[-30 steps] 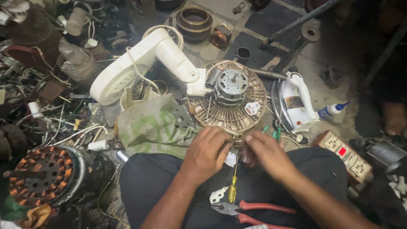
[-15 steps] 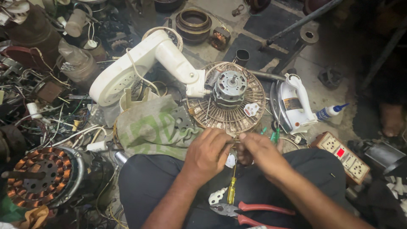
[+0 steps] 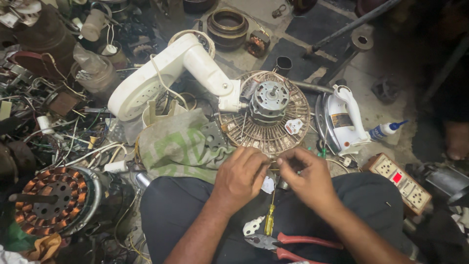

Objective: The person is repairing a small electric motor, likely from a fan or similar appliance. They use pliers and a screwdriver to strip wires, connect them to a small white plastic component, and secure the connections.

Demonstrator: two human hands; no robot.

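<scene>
My left hand [image 3: 240, 177] and my right hand [image 3: 304, 177] meet over my lap, fingertips pinched together on a thin wire [image 3: 273, 164] between them. A small white plug part [image 3: 267, 185] sits just under the fingers. Right beyond the hands lies a round fan grille [image 3: 288, 134] with a grey motor [image 3: 268, 101] mounted on it, joined to a white fan stand [image 3: 166, 73]. On my dark trousers lie a yellow-handled screwdriver [image 3: 269, 220], red-handled pliers [image 3: 298, 243] and another white plug piece [image 3: 252, 226].
A white clothes iron [image 3: 344, 120] and a small glue bottle [image 3: 386, 130] lie to the right, with a switchboard [image 3: 400, 183] nearer. A greenish cloth bag [image 3: 176, 144] lies left of the hands. A copper-wound stator [image 3: 53, 198] and tangled wires fill the left.
Both hands have stayed over the lap, fingers shifting slightly on the wire. The view has tilted a little; nothing else has moved.
</scene>
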